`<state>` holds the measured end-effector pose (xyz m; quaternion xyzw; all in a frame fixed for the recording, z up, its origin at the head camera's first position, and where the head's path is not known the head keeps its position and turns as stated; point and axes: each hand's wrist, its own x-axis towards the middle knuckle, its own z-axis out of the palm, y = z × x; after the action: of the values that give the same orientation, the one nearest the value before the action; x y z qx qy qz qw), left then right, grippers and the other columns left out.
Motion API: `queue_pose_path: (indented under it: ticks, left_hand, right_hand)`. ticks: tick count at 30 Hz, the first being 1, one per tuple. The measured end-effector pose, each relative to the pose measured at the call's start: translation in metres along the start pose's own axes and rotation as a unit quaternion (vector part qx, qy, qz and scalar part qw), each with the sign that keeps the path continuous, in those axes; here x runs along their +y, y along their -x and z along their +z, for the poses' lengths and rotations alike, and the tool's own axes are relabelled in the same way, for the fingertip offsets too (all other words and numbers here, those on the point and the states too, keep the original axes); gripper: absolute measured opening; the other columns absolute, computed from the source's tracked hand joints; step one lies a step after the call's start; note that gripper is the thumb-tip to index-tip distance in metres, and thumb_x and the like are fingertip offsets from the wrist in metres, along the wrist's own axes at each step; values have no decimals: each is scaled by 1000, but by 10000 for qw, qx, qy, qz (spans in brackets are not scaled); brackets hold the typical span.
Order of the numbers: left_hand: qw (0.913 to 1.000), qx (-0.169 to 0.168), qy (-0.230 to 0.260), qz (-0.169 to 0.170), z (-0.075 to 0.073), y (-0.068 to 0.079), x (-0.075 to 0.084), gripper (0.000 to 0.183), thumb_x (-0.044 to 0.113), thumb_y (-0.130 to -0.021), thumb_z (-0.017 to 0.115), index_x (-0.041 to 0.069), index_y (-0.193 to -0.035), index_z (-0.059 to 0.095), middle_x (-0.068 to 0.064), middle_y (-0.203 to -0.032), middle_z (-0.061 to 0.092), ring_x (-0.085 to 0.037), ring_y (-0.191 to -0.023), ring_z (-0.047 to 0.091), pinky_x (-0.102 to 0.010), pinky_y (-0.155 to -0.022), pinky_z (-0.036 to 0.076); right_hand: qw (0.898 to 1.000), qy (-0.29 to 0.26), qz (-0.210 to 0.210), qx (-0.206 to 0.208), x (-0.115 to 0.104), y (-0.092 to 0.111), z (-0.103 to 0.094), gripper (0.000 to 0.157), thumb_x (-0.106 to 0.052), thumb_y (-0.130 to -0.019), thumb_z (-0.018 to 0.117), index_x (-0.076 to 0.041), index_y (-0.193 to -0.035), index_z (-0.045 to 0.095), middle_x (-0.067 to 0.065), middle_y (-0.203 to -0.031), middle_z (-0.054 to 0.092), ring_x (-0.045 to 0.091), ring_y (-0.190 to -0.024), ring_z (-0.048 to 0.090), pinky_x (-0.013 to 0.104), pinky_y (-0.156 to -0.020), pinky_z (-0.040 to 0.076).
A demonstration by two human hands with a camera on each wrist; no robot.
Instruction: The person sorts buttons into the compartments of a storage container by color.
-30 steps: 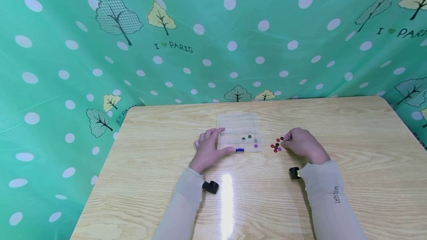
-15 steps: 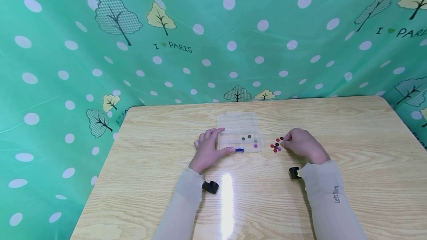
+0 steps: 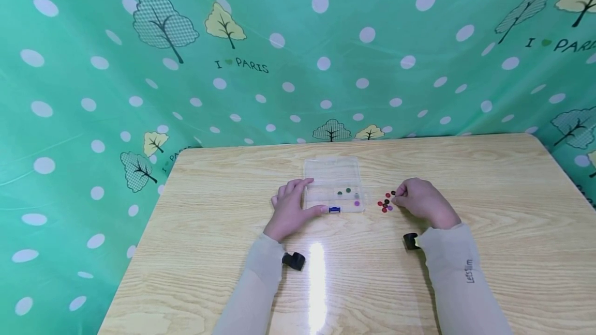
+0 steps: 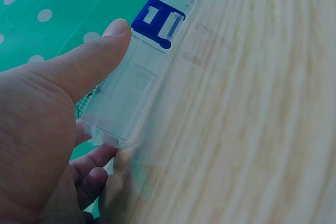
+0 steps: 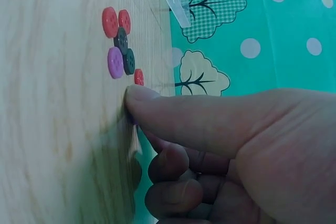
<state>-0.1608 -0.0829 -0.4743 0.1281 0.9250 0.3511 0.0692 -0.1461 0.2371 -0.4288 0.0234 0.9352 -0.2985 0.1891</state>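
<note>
My left hand (image 3: 289, 210) holds the left end of a clear plastic divided box (image 4: 123, 95), thumb along its front beside the blue latch (image 4: 158, 22), other fingers at the side and back. The box's lid (image 3: 332, 170) lies folded back. Inside are green buttons (image 3: 348, 190) and a purple button (image 3: 357, 203). Right of the box, my right hand (image 3: 422, 201) pinches low over the table beside loose buttons. A dark purple edge of a button (image 5: 134, 119) shows beneath the thumb, mostly hidden. Close by lie red buttons (image 5: 109, 22), dark buttons (image 5: 121, 40) and a purple button (image 5: 115, 62).
The wood-grain table (image 3: 223, 206) reaches back to a green dotted curtain (image 3: 288, 107). A black wrist camera (image 3: 294, 261) sits at the left sleeve, another black camera (image 3: 411, 241) at the right. Bright glare (image 3: 317, 283) marks the tabletop in front of the box.
</note>
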Motion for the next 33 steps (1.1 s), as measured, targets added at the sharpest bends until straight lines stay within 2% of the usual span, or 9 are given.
queue_pose_path:
  ticks: [14, 22, 27, 33]
  left_hand:
    - [10000, -35, -16, -3, 0, -2, 0, 93, 66, -78, 74, 26, -154, 40, -5, -153, 38, -28, -133, 33, -46, -96, 22]
    - [10000, 4, -15, -37, -1, -1, 1, 93, 66, -77, 75, 25, -154, 41, -6, -153, 39, -29, -132, 33, -47, -96, 23]
    - [10000, -2, 1, -13, -2, 0, 1, 93, 65, -78, 75, 24, -154, 41, -6, -153, 39, -29, -133, 33, -47, -96, 23]
    - [10000, -14, -1, 13, -1, 0, 0, 93, 65, -78, 75, 24, -154, 41, -7, -153, 38, -30, -134, 33, -48, -98, 23]
  right_hand:
    - [9998, 45, 173, 46, -2, 0, -1, 18, -17, -98, 65, 1, -94, 66, 11, -90, 60, 25, -79, 51, 36, -68, 43]
    - [9998, -11, 178, -13, -4, 0, -1, 18, -16, -99, 63, 0, -93, 67, 12, -93, 61, 24, -78, 51, 35, -68, 43]
    - [9999, -64, 134, -5, -4, 2, -1, 20, -16, -99, 62, -3, -83, 65, 7, -80, 56, 21, -71, 48, 34, -64, 40]
    - [10000, -54, 11, -45, -4, 1, 0, 31, -15, -99, 60, -8, -69, 58, 1, -66, 45, 18, -63, 43, 33, -60, 36]
